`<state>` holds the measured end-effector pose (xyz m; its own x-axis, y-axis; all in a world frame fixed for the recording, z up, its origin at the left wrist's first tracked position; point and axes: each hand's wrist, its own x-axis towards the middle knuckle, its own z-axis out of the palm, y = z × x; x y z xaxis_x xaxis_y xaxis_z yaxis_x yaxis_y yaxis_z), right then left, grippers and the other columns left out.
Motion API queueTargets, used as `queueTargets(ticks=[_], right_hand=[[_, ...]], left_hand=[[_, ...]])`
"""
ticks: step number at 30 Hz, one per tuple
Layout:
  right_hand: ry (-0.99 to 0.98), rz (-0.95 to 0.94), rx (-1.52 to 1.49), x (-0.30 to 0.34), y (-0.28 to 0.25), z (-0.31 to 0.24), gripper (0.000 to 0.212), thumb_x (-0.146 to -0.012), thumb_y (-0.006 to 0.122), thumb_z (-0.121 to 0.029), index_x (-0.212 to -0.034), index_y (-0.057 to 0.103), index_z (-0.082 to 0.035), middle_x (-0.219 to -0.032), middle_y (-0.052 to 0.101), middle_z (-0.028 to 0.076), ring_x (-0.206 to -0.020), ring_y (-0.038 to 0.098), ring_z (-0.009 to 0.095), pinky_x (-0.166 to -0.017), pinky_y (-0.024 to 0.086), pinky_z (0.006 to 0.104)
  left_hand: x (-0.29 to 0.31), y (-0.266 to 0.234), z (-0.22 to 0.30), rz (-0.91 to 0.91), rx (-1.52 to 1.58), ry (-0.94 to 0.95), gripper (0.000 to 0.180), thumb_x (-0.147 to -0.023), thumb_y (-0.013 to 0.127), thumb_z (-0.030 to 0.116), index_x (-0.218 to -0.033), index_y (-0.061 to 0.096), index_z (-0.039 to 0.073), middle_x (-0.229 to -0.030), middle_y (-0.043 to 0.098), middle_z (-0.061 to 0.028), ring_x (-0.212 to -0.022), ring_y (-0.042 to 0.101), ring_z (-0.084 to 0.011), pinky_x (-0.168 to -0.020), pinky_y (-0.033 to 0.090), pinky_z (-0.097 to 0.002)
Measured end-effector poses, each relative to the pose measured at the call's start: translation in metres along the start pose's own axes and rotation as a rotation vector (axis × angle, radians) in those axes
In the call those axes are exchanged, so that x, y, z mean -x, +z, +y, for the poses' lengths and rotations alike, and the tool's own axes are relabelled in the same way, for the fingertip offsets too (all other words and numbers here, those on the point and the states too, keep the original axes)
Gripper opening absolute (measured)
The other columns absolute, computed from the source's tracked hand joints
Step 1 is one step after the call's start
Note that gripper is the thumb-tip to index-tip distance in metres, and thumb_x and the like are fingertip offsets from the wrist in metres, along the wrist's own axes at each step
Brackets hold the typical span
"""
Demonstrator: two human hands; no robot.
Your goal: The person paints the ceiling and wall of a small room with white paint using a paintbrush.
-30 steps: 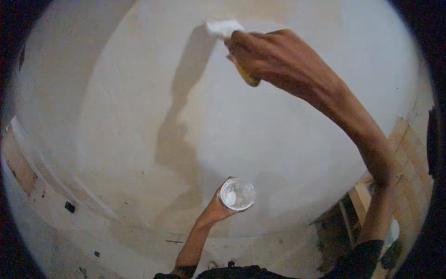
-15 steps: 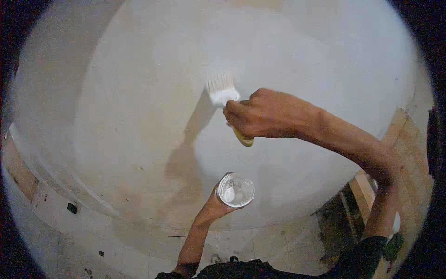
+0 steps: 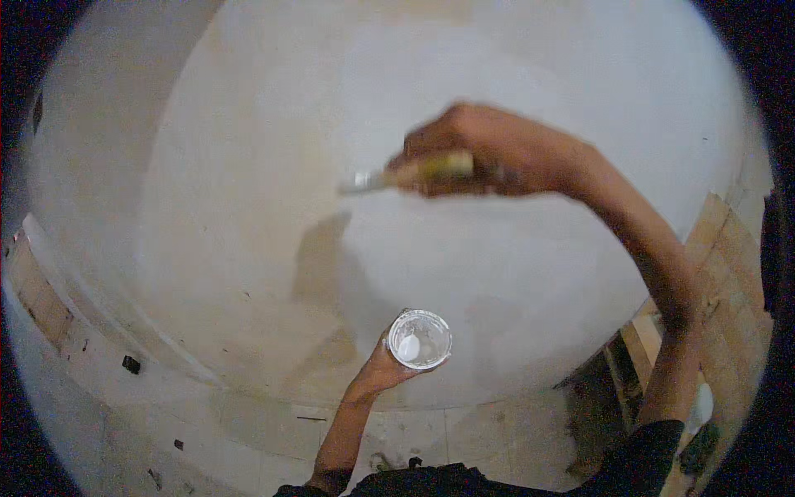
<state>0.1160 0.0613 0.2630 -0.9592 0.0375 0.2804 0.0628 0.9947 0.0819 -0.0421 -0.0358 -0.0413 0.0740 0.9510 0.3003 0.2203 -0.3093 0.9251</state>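
Right hand (image 3: 489, 153) is raised before the pale plastered wall (image 3: 248, 166), fingers closed round the yellow handle of a paintbrush (image 3: 406, 174). The handle runs across the fist; the metal ferrule and bristle end project to the left of the knuckles, lying roughly level. Motion blur smears the brush, so the bristles are probably white with paint but cannot be confirmed. Left hand (image 3: 383, 369), lower centre, grips a small clear cup (image 3: 420, 338) from beneath and the side; white paint shows inside. Fingers beneath the cup are hidden
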Motion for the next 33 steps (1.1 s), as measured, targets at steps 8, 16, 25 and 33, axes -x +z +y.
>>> queueTargets(ticks=[8, 16, 25, 33], right_hand=[[-0.103, 0.515, 0.388, -0.055, -0.12, 0.034, 0.017, -0.091, 0.061, -0.018, -0.096, 0.07, -0.005, -0.086, 0.071, 0.015, -0.072, 0.067, 0.024, -0.07, 0.055, 0.0381], [-0.215, -0.102, 0.752, -0.025, 0.039, 0.021, 0.011, -0.085, 0.055, -0.013, -0.085, 0.051, -0.004, -0.083, 0.065, 0.01, -0.066, 0.065, 0.034, -0.055, 0.053, 0.0441], [0.023, 0.351, 0.2, -0.009, -0.08, 0.045, 0.019, -0.089, 0.064, -0.019, -0.099, 0.063, -0.003, -0.085, 0.066, 0.01, -0.08, 0.064, 0.021, -0.073, 0.052, 0.0343], [0.134, 0.149, 0.51, -0.013, -0.034, 0.003, 0.011, -0.088, 0.058, -0.012, -0.09, 0.059, -0.002, -0.075, 0.059, 0.012, -0.064, 0.063, 0.028, -0.055, 0.052, 0.0375]], left_hand=[[0.008, -0.014, 0.014, 0.039, -0.017, -0.033, 0.068, -0.062, 0.089, 0.015, -0.118, 0.053, 0.006, -0.114, 0.061, -0.005, -0.107, 0.057, -0.016, -0.097, 0.045, -0.0332], [0.008, -0.006, -0.01, 0.017, 0.015, -0.049, 0.077, -0.06, 0.09, 0.021, -0.123, 0.05, 0.005, -0.119, 0.059, -0.0071, -0.111, 0.055, -0.0182, -0.1, 0.043, -0.0348], [-0.004, 0.009, 0.014, -0.089, 0.076, -0.071, 0.078, -0.061, 0.089, 0.014, -0.127, 0.047, 0.006, -0.122, 0.057, -0.0057, -0.115, 0.053, -0.0173, -0.102, 0.042, -0.0348], [-0.004, 0.003, 0.002, -0.063, 0.037, -0.007, 0.079, -0.058, 0.091, 0.029, -0.122, 0.051, 0.006, -0.118, 0.06, -0.008, -0.11, 0.056, -0.0193, -0.101, 0.044, -0.0366]])
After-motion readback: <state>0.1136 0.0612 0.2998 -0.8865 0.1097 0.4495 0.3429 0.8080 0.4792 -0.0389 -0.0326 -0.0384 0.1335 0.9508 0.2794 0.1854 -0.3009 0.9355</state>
